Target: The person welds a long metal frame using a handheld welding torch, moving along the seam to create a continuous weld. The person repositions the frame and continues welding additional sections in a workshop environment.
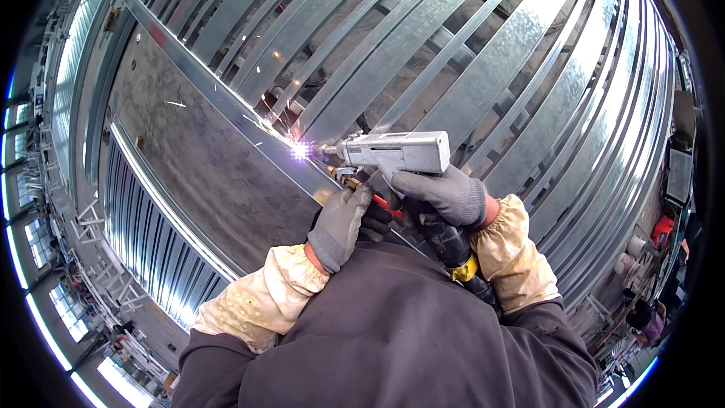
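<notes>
In my gloved right hand [447,192] is the grip of a silver handheld welding gun [400,152], its nozzle pointing left. A thick black cable [445,238] with yellow tape hangs below the grip. My gloved left hand [341,221] is closed just under the nozzle, around a red tube [387,207] with a brass end [349,180]; its fingers are partly hidden. At the nozzle tip a bright violet-white welding glow [300,151] throws sparks up and left. It sits on the long galvanized steel rail [260,143], where the crossbars meet it.
Several parallel galvanized crossbars [483,91] fill the upper and right side, with gaps between them. Left of the rail lies grey floor [181,128]. Another slatted steel frame [162,245] lies at lower left. A red object [662,231] stands at the far right.
</notes>
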A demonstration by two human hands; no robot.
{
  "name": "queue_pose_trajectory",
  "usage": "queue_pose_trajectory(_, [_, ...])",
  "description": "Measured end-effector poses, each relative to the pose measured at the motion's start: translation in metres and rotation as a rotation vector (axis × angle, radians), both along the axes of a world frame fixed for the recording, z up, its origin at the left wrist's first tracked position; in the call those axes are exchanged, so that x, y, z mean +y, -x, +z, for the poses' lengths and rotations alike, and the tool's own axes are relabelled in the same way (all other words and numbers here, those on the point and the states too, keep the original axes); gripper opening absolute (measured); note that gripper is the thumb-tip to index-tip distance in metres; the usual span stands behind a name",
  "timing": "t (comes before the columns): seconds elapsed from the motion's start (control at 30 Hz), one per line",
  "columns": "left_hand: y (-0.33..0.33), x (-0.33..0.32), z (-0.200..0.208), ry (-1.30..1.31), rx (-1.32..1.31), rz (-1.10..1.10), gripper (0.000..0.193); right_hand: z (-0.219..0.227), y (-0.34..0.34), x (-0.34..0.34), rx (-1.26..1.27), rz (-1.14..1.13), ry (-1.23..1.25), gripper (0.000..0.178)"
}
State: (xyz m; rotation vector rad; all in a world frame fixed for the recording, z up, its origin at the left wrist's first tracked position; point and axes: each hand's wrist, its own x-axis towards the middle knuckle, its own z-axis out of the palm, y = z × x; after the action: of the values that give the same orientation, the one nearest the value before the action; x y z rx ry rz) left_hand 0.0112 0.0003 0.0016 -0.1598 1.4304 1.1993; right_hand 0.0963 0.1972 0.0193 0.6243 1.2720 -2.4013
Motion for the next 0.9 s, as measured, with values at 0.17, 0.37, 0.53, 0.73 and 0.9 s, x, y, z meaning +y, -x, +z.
queue_pose_trajectory(0.17, [-0.001, 0.002, 0.004, -0.019, -0.011, 0.002, 0.049, 0.000, -0.002, 0.001, -0.022, 0.011, 0.053, 0.035])
queue_pose_trajectory(0.37, [-0.005, 0.001, -0.003, -0.013, -0.042, 0.041, 0.045, -0.008, -0.009, -0.001, -0.048, -0.007, 0.057, 0.034])
queue_pose_trajectory(0.53, [-0.007, -0.001, -0.003, -0.004, -0.044, 0.024, 0.049, -0.004, -0.009, 0.000, -0.041, 0.017, -0.012, 0.032])
queue_pose_trajectory(0.73, [-0.011, 0.002, -0.001, -0.017, -0.024, 0.042, 0.051, -0.006, -0.013, 0.000, -0.065, 0.015, -0.009, 0.033])
queue_pose_trajectory(0.9, [-0.012, 0.001, -0.004, 0.005, -0.066, 0.028, 0.040, -0.006, -0.016, 0.001, -0.061, 0.025, -0.016, 0.035])
